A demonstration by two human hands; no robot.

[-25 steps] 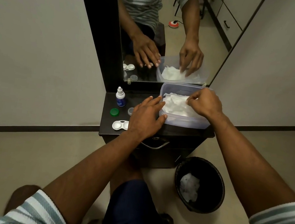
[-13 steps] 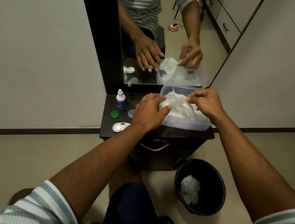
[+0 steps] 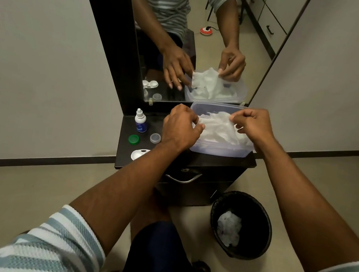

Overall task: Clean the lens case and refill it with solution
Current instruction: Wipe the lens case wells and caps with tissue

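While the left forearm hides half of the lens case [image 3: 138, 154] on the worktop [image 3: 125, 151], both hands, left [image 3: 180, 129] and right [image 3: 252, 125], pinch a tissue [image 3: 217, 128] above the tub [image 3: 218, 149]; fingertip grip partly hidden.

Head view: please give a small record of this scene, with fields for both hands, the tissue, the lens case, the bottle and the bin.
left hand: pinches the tissue at its left edge
right hand: pinches the tissue at its top
tissue: white, partly lifted from the plastic box
lens case: white, open, on the dark cabinet
solution bottle: upright, uncapped
bin: black, on the floor, holds crumpled tissue
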